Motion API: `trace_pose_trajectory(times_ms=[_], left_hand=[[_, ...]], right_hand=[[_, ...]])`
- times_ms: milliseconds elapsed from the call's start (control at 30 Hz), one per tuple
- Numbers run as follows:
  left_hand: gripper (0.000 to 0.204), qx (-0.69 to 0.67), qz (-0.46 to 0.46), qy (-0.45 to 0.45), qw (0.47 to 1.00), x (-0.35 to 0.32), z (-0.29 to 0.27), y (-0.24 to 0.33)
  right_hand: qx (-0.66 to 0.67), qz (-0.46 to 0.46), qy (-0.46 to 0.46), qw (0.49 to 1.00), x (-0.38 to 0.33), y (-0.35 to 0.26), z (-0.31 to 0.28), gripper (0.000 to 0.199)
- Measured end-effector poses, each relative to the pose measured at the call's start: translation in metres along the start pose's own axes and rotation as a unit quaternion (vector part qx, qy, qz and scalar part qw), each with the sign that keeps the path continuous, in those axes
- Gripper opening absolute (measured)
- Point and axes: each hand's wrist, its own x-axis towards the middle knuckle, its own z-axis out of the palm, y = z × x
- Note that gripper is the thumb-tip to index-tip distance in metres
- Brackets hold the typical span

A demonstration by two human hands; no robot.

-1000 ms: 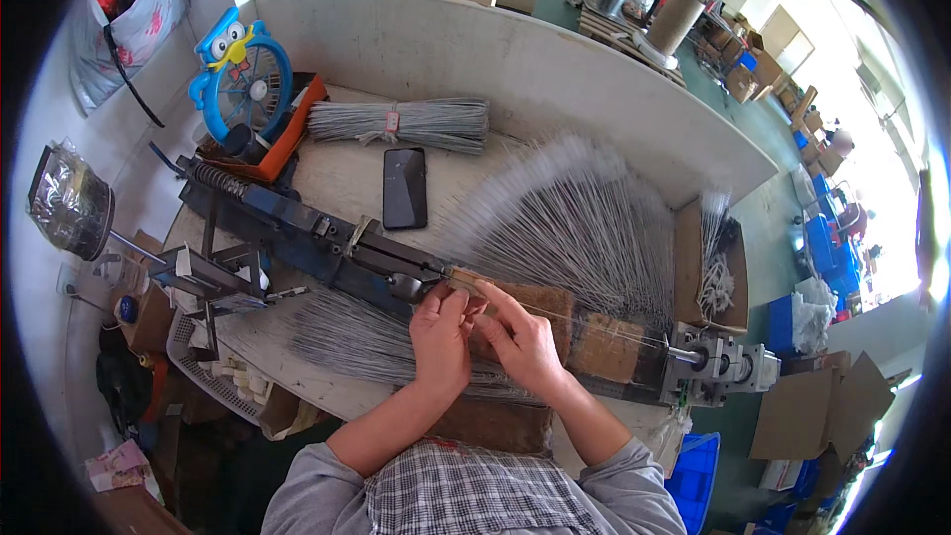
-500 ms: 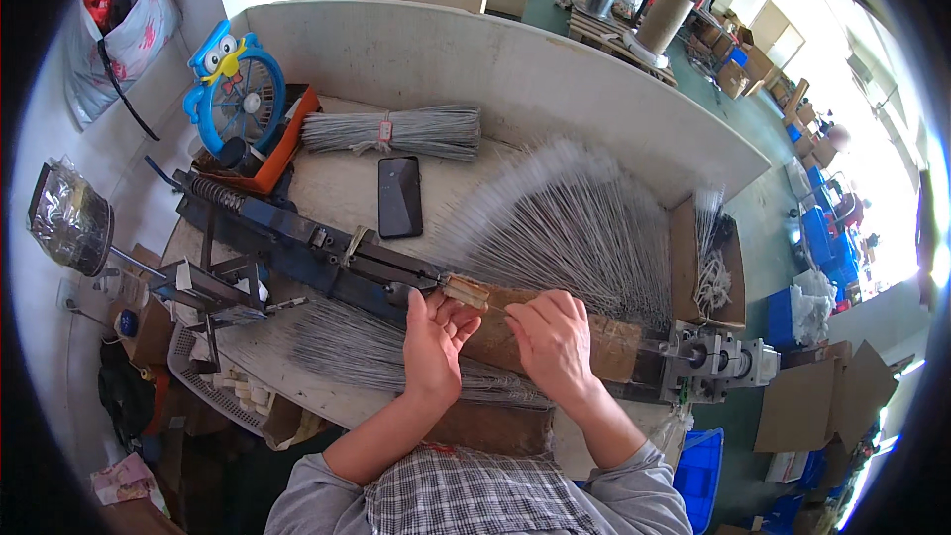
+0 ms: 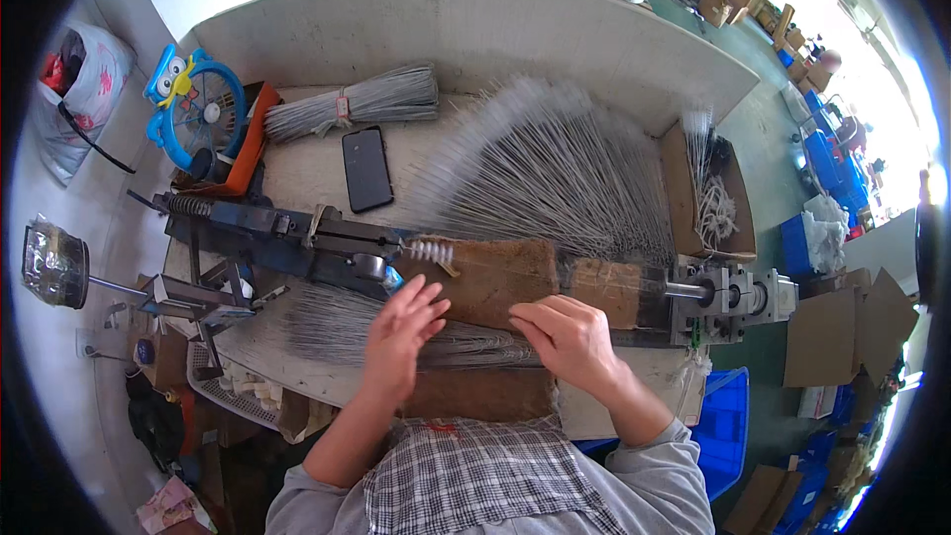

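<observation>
Phone (image 3: 368, 169): smooth, glossy. Rod (image 3: 686, 290): polished metal. Fan (image 3: 211, 113): smooth plastic. Wires (image 3: 575, 188): metal-looking, dull sheen. Brown pad (image 3: 505, 277): rough, matt. Apron (image 3: 485, 481): woven cloth, matt. Carton (image 3: 824, 339): matt cardboard. Desk (image 3: 312, 163): scuffed, matt.

Two hands (image 3: 401, 332) (image 3: 573, 339) at seven and five o'clock. One phone (image 3: 368, 169) and one fan (image 3: 212, 113) at ten. One tied wire bundle (image 3: 391, 97) at eleven. Two loose wire piles (image 3: 555, 173) (image 3: 332, 322) at one and eight.

Fan (image 3: 211, 113), blue, animal-faced, standing at an orange box (image 3: 254, 139). Phone (image 3: 368, 169), black, lying flat to the right of them. Plastic bag (image 3: 97, 104), white with red marks, holding red and dark items (image 3: 69, 56), far left. Crate (image 3: 720, 428), blue, lower right. Carton (image 3: 820, 339), brown, flaps open, right of the crate.
</observation>
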Motion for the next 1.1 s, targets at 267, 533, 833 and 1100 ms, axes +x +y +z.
trace_pose_trajectory(times_ms=[267, 533, 833, 1100], left_hand=[[0.023, -0.200, 0.121, 0.343, 0.910, -0.027, -0.196, 0.023], [0.044, -0.076, 0.176, 0.597, 0.779, -0.059, -0.362, 0.076], [0.029, -0.212, 0.172, 0.462, 0.844, -0.026, -0.232, 0.020], [0.016, -0.227, 0.010, 0.181, 0.957, -0.008, -0.091, -0.028]], right_hand=[[-0.032, 0.063, -0.075, 0.995, -0.058, 0.025, 0.021, 0.013], [-0.084, 0.086, -0.157, 0.980, -0.047, 0.037, 0.021, 0.014], [-0.062, 0.194, -0.234, 0.951, -0.060, 0.034, 0.038, 0.017], [0.000, 0.130, -0.182, 0.975, -0.064, 0.039, 0.021, 0.015]])
